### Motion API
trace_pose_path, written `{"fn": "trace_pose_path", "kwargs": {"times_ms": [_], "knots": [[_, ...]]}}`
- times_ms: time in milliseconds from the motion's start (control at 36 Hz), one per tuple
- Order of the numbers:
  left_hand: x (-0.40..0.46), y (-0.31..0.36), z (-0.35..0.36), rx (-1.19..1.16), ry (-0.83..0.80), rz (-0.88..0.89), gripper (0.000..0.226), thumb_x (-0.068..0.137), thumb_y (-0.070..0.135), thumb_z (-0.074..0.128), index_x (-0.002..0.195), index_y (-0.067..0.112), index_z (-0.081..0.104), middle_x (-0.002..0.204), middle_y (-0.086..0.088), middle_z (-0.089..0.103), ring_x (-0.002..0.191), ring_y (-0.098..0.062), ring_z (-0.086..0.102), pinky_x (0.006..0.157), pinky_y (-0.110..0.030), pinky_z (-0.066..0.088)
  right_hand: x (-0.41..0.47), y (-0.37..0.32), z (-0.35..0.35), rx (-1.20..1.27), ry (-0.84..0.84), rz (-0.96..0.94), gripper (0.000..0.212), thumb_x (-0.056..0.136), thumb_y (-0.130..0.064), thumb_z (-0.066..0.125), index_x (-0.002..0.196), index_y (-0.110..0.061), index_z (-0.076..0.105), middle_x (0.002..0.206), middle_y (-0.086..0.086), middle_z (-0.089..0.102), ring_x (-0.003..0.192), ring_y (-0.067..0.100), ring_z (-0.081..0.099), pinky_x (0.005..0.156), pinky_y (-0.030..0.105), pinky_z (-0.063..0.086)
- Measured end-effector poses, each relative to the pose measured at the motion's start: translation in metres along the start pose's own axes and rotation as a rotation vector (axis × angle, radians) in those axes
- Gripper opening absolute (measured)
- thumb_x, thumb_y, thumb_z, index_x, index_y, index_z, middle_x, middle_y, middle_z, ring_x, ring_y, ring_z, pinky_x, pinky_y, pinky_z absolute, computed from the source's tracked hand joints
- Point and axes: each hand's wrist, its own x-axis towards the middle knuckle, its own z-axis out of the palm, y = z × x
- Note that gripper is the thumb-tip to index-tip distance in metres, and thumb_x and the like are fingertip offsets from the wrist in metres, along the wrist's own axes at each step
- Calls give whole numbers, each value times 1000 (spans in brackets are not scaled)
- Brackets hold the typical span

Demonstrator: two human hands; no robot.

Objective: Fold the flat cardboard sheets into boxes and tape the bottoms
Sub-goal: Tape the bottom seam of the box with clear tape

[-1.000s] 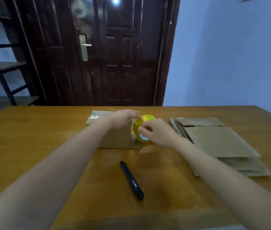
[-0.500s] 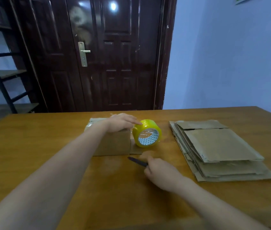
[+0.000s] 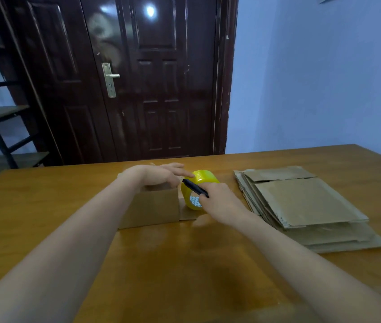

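The left hand (image 3: 159, 174) lies flat, fingers straight, on top of the folded box (image 3: 151, 207), its fingertips reaching the yellow tape roll (image 3: 197, 188) at the box's 3 o'clock side. The roll stands on edge, core facing the person. The right hand (image 3: 222, 202) grips a black pen-like cutter (image 3: 195, 188), its long axis pointing to 10 o'clock, tip beside the left fingertips. The flat cardboard sheets (image 3: 301, 203) are stacked at 3 o'clock on the table (image 3: 44, 206).

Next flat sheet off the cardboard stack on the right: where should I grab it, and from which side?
Take the top sheet of the cardboard stack by its near edge, coming in from the front. That edge overhangs the sheets beneath, so fingers can likely slip under it. The right hand is busy holding the black cutter.
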Motion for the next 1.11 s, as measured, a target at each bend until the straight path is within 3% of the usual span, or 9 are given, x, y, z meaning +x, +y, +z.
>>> {"fn": "trace_pose_path", "kwargs": {"times_ms": [83,194,389,639,750,944,1028,1111], "knots": [[0,0,0,68,-2,-8,67,71,24,44,133,50,44,158,14,5,147,-22,3,117,-55,1,9,-5,1,28,-11,38,25,93,-12,43,109,-6,61,83,9,60,66,21,54,51,29,41],[3,-6,-1,66,-5,-18,70,63,31,44,129,55,45,158,18,5,147,-22,4,116,-56,0,18,-10,-1,37,-52,74,28,92,-9,42,113,-5,61,78,4,54,62,15,49,48,23,34],[6,-7,-1,11,-21,-20,66,63,30,46,121,61,46,157,22,4,147,-22,6,117,-51,14,30,-13,-13,-38,-167,128,26,93,-10,44,114,-7,59,76,3,56,62,14,52,50,22,39],[6,-5,0,37,-22,-16,68,65,30,46,126,58,45,157,21,2,147,-22,3,117,-54,4,34,-17,-28,-98,-279,134,24,93,-12,47,111,-7,61,76,4,58,64,15,52,54,24,40],[5,-6,1,36,-22,-19,63,65,31,48,117,65,45,157,23,2,147,-22,2,117,-56,3,35,-15,-31,-116,-279,127,24,93,-11,47,110,-6,62,75,4,56,65,15,52,55,25,41],[4,-5,1,71,2,-24,64,73,28,46,129,59,42,158,19,4,147,-24,-3,116,-55,-4,27,-9,-29,-146,-197,71,27,97,-22,47,114,-9,64,78,3,61,68,15,55,59,26,45],[3,-2,2,95,11,-24,62,80,23,46,133,55,40,159,16,3,147,-25,-5,115,-55,-5,25,-6,-29,-146,-159,55,31,97,-30,49,114,-10,64,91,6,67,80,19,62,70,29,52],[2,1,3,112,18,-24,63,77,25,45,132,56,40,159,16,4,147,-26,-6,115,-57,-9,24,-5,-28,-140,-133,40,32,97,-31,49,114,-10,65,95,7,68,82,19,63,68,27,51]]}}
